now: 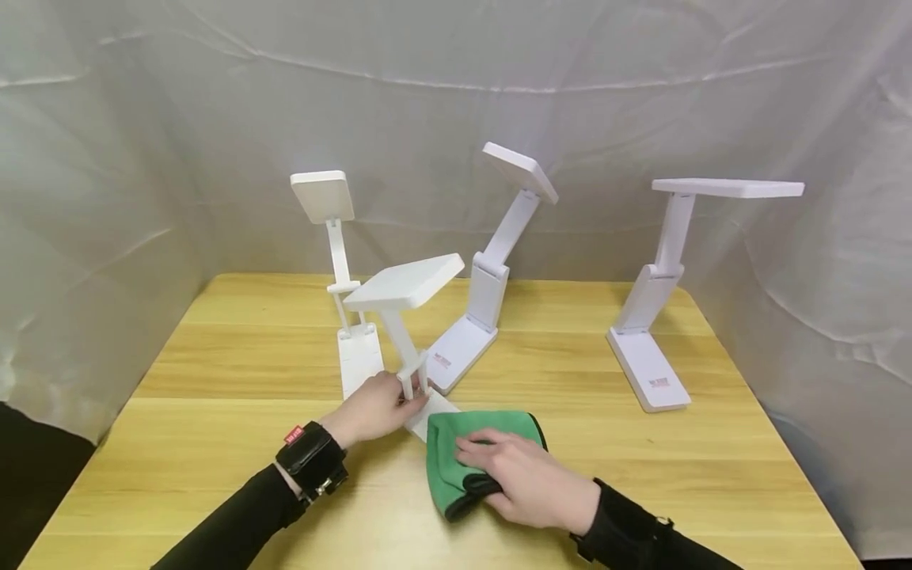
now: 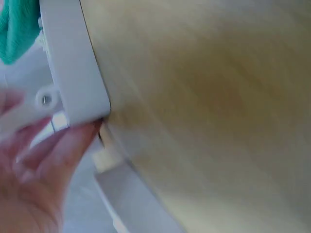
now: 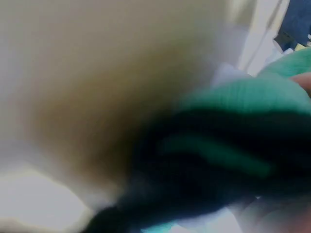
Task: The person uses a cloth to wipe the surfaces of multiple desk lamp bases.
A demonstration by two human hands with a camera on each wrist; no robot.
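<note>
A white folding desk lamp (image 1: 408, 283) stands at the front, its flat head tilted over its jointed arm. My left hand (image 1: 374, 408) grips this lamp at the hinge end of its base (image 1: 436, 408). In the left wrist view, fingers (image 2: 73, 145) hold the end of the lamp's base (image 2: 75, 63). A green cloth (image 1: 445, 451) with black edging is bunched under my right hand (image 1: 530, 479), gripped between thumb and fingers. The cloth covers the near end of the base. Blurred folds of the cloth (image 3: 252, 94) fill much of the right wrist view.
Behind the front lamp stand a second white lamp (image 1: 359, 360) at left and another lamp (image 1: 463, 348) in the middle. One more lamp (image 1: 651, 372) is at the right with its head level. A pale curtain (image 1: 427, 103) hangs behind and beside the wooden table (image 1: 214, 443).
</note>
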